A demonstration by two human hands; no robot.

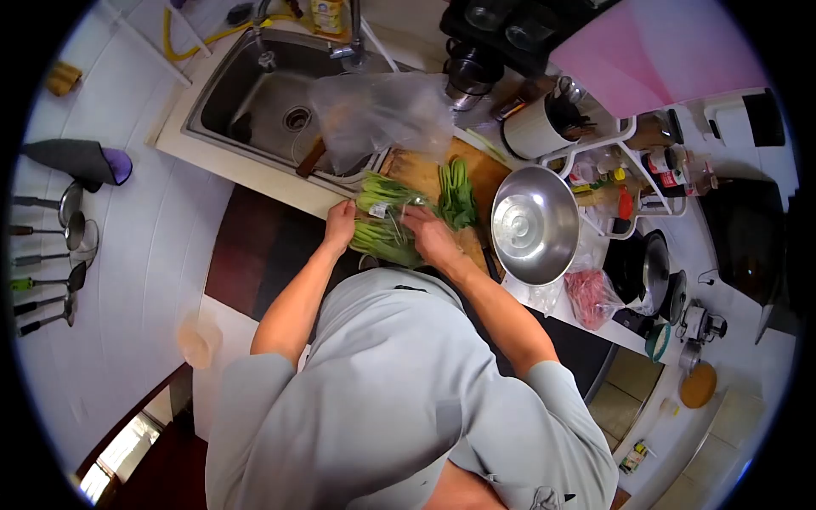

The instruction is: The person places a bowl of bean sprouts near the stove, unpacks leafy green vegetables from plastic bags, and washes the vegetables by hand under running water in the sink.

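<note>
Bagged green vegetables (381,240) lie at the front edge of the wooden cutting board (486,180), between my two hands. My left hand (340,223) is closed on the left edge of the clear bag. At the bag's right side, my right hand (432,235) has its fingers bent and pressed on the plastic. A loose bunch of greens (457,194) rests on the board just beyond my right hand. Behind the greens, an empty clear plastic bag (374,115) spreads over the sink's right part and the board's back.
A steel sink (270,100) is at the back left, with a wooden handle (312,159) at its front rim. Right of the board stand a steel bowl (535,225), a bag of meat (592,297), a white utensil container (534,132) and a rack (633,132).
</note>
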